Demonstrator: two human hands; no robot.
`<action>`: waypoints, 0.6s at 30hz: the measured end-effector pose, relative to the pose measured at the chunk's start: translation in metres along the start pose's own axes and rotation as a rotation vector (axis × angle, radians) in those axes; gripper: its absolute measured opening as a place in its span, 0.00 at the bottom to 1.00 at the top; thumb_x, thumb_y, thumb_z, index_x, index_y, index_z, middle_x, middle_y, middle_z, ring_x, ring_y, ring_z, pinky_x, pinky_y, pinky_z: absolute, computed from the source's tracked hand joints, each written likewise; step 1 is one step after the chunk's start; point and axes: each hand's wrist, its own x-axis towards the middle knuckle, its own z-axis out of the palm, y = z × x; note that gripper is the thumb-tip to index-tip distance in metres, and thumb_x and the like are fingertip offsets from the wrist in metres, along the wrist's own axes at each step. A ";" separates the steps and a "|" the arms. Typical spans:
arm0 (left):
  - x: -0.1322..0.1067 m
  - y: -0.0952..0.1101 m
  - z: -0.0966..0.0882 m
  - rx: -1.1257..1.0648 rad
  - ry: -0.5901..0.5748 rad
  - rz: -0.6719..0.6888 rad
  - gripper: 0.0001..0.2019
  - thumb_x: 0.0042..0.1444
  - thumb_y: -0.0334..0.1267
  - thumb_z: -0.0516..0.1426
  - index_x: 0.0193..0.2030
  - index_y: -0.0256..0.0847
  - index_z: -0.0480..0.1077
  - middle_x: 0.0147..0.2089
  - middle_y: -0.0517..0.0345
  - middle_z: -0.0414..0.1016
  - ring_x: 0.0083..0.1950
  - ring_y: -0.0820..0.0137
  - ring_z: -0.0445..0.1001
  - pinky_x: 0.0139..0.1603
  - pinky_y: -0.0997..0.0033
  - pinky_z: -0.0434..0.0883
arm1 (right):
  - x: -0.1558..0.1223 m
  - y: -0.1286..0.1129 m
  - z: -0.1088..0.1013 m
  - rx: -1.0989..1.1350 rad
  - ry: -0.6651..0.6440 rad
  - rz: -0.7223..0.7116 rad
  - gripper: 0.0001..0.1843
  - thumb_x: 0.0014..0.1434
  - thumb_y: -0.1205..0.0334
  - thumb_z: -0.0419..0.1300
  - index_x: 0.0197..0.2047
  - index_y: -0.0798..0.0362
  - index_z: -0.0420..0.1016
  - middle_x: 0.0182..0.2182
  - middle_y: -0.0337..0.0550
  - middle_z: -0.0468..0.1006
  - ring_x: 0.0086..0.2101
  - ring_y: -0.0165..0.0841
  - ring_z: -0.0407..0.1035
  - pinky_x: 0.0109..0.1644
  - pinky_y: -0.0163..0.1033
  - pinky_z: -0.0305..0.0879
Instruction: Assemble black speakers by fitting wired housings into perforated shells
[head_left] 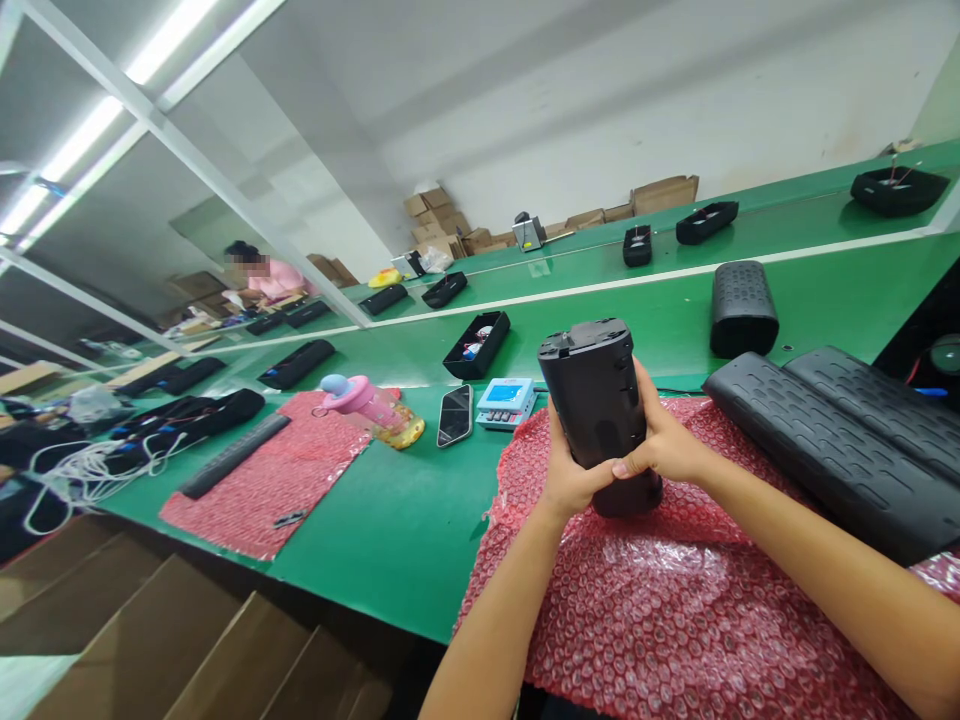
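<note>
A black speaker housing [596, 400] stands upright on a sheet of red bubble wrap [675, 600], its end cap facing up. My left hand [566, 475] wraps around its lower left side. My right hand [664, 445] grips its right side, with the thumb pressed across the front near the base. Both hands are closed on the housing.
Two long black speaker grilles [832, 440] lie to the right, a shorter one [742, 305] behind them. On the green bench [390, 520] are a phone [454, 414], a small blue-screened meter [506, 401], a pink fan [360, 398] and an open black shell [476, 344]. A person [262, 280] sits far left.
</note>
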 end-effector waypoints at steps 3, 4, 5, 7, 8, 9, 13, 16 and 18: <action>0.000 0.000 0.000 0.001 0.002 -0.012 0.58 0.31 0.48 0.70 0.65 0.48 0.41 0.58 0.45 0.67 0.55 0.53 0.71 0.57 0.48 0.67 | 0.000 0.001 0.000 -0.002 -0.005 -0.011 0.72 0.29 0.68 0.66 0.66 0.39 0.18 0.67 0.44 0.31 0.64 0.44 0.43 0.62 0.54 0.53; 0.000 0.000 0.000 0.002 0.004 -0.014 0.58 0.31 0.49 0.70 0.65 0.48 0.41 0.58 0.45 0.66 0.55 0.53 0.71 0.57 0.48 0.67 | 0.000 0.001 0.000 0.000 -0.006 -0.011 0.72 0.29 0.68 0.66 0.66 0.39 0.18 0.68 0.44 0.31 0.64 0.44 0.44 0.63 0.54 0.52; 0.000 -0.001 0.000 0.003 0.006 -0.014 0.58 0.30 0.49 0.70 0.65 0.48 0.41 0.58 0.45 0.66 0.55 0.53 0.70 0.57 0.48 0.67 | 0.000 0.000 0.000 0.003 -0.007 -0.008 0.72 0.29 0.68 0.66 0.66 0.39 0.18 0.68 0.45 0.31 0.63 0.44 0.45 0.63 0.55 0.52; 0.000 -0.001 0.000 0.007 0.008 -0.013 0.58 0.30 0.49 0.71 0.65 0.48 0.41 0.59 0.45 0.66 0.56 0.53 0.70 0.57 0.48 0.66 | 0.000 0.000 0.000 0.005 -0.003 -0.007 0.72 0.29 0.68 0.66 0.66 0.40 0.19 0.68 0.46 0.32 0.63 0.44 0.45 0.63 0.54 0.52; 0.000 -0.002 0.000 0.008 0.009 -0.014 0.58 0.30 0.48 0.71 0.65 0.48 0.41 0.59 0.44 0.66 0.56 0.53 0.70 0.57 0.47 0.66 | 0.000 0.000 0.000 0.005 0.000 -0.007 0.72 0.28 0.69 0.66 0.66 0.41 0.19 0.68 0.46 0.32 0.63 0.44 0.45 0.63 0.54 0.52; 0.000 -0.002 0.000 0.005 0.011 -0.013 0.58 0.30 0.48 0.71 0.65 0.48 0.40 0.59 0.44 0.65 0.56 0.52 0.70 0.58 0.47 0.66 | 0.000 -0.001 0.000 0.004 0.004 -0.006 0.72 0.28 0.69 0.66 0.66 0.41 0.19 0.67 0.47 0.32 0.63 0.44 0.45 0.63 0.53 0.52; 0.000 -0.001 0.000 -0.020 0.005 -0.014 0.58 0.32 0.46 0.70 0.66 0.47 0.39 0.61 0.43 0.64 0.58 0.51 0.68 0.58 0.47 0.66 | 0.000 0.000 0.000 -0.014 0.005 -0.009 0.72 0.29 0.68 0.66 0.66 0.40 0.19 0.68 0.46 0.31 0.63 0.44 0.46 0.62 0.53 0.52; 0.000 0.000 0.000 -0.014 -0.006 -0.019 0.59 0.32 0.47 0.70 0.66 0.49 0.39 0.61 0.45 0.64 0.57 0.51 0.69 0.57 0.47 0.67 | 0.000 0.002 0.000 -0.022 0.001 -0.025 0.71 0.29 0.67 0.66 0.66 0.39 0.19 0.68 0.45 0.31 0.63 0.44 0.46 0.63 0.54 0.52; 0.000 0.000 0.000 -0.004 -0.006 -0.014 0.59 0.31 0.48 0.70 0.66 0.49 0.39 0.60 0.45 0.64 0.57 0.51 0.69 0.57 0.48 0.67 | 0.001 0.003 0.000 -0.021 -0.002 -0.029 0.72 0.29 0.67 0.66 0.66 0.39 0.19 0.68 0.45 0.32 0.63 0.44 0.46 0.63 0.54 0.52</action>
